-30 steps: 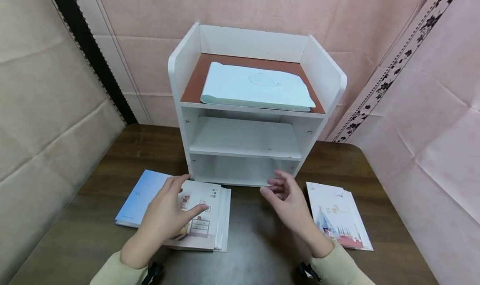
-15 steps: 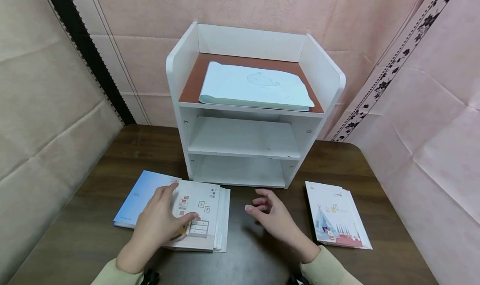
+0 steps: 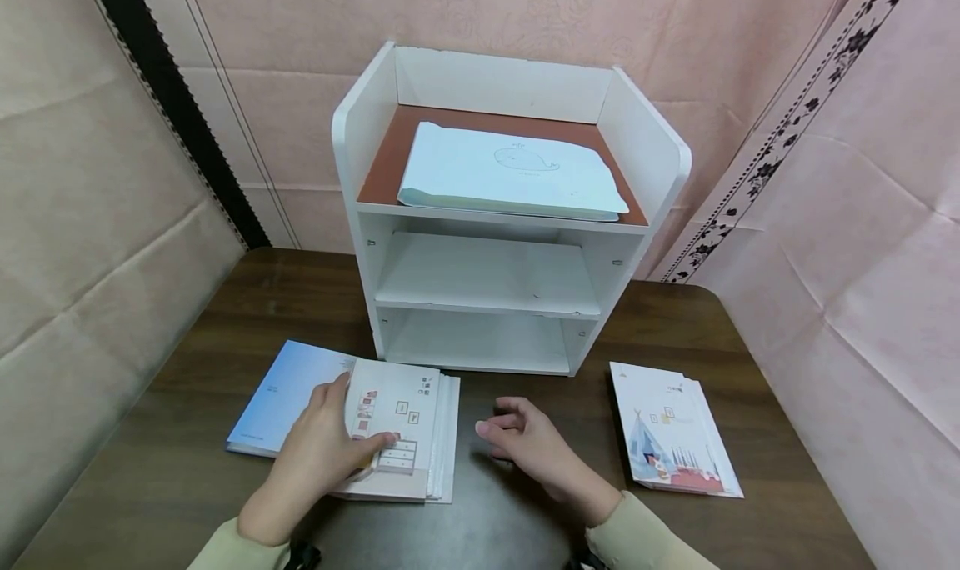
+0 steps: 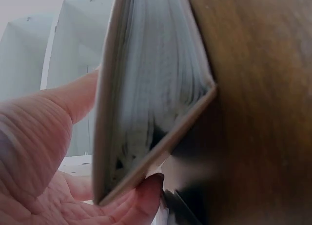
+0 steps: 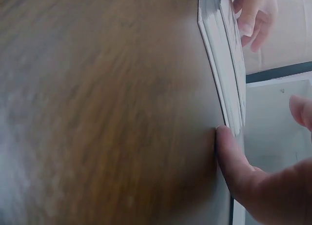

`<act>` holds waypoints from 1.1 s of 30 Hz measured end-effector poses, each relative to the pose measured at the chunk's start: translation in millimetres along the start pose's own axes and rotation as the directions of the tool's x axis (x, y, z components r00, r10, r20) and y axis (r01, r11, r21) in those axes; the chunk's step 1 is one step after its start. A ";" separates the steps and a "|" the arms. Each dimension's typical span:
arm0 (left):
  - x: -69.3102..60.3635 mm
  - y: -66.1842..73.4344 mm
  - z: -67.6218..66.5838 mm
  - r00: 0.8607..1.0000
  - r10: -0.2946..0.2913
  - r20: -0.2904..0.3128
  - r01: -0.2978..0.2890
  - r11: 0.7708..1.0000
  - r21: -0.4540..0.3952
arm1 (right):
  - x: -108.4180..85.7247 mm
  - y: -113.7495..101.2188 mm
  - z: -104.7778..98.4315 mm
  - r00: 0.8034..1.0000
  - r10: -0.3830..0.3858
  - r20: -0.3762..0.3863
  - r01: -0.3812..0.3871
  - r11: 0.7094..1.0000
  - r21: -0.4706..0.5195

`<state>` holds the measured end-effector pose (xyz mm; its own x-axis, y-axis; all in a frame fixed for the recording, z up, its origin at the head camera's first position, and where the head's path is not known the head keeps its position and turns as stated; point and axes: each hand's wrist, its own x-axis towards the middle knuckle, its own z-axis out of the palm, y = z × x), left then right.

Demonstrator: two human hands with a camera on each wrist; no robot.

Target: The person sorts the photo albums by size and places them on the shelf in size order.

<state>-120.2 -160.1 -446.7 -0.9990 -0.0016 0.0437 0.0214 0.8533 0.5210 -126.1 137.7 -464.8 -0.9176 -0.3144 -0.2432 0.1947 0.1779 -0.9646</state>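
Note:
My left hand (image 3: 318, 441) grips the left, spine side of a thick pale book (image 3: 401, 407) with a drawn cabinet and small labels on its cover. Its thumb lies on the cover; in the left wrist view the fingers (image 4: 144, 198) curl round the spine of the book (image 4: 151, 88). Other pale books or booklets (image 3: 450, 445) stick out beneath its right edge, and a blue book (image 3: 288, 395) lies partly under its left side. My right hand (image 3: 528, 449), loosely bent and holding nothing, hovers just right of this stack. The right wrist view shows its thumb apart from the fingers.
Behind stands a white shelf unit (image 3: 487, 310), with a whale-drawn paper bundle (image 3: 513, 170) on its brown top. Another book pile (image 3: 675, 428) with a tent picture lies on the right of the wooden table (image 3: 540, 528). Pink cloth hangs around.
My right hand has moved left and nearer to me, coming close to the stack's right edge. The left hand has shifted slightly left and down onto the book's spine side.

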 end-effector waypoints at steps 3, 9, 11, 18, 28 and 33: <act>0.1 -0.1 0.2 1.000 -0.009 0.021 0.009 1.000 -0.005 | 1.8 -0.3 1.7 0.999 0.033 0.025 -0.034 0.998 0.058; 0.8 0.4 -0.8 0.995 -0.024 0.093 0.027 0.999 -0.037 | 6.3 -4.6 6.7 0.992 0.120 0.029 -0.123 0.981 0.151; 1.2 0.5 -1.0 0.993 -0.019 0.114 0.025 0.998 -0.052 | 6.9 -6.5 8.1 0.990 0.139 0.030 -0.142 0.975 0.172; 1.3 2.3 2.2 0.986 0.006 0.165 0.012 0.994 -0.108 | 5.6 -13.5 10.9 0.987 0.155 0.049 -0.162 0.960 0.229; -2.4 6.7 4.2 0.979 -0.006 0.204 0.038 0.987 -0.155 | 7.2 -17.4 13.1 0.984 0.169 0.058 -0.178 0.957 0.231; -4.1 6.9 5.2 0.975 -0.030 0.222 0.062 0.988 -0.140 | 8.0 -17.5 13.4 0.982 0.175 0.068 -0.185 0.962 0.200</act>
<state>-116.1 -151.4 -447.7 -0.9828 0.0886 -0.1619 -0.0354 0.7703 0.6367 -132.2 119.6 -451.2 -0.8436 -0.3412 -0.4147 0.4266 0.0434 -0.9034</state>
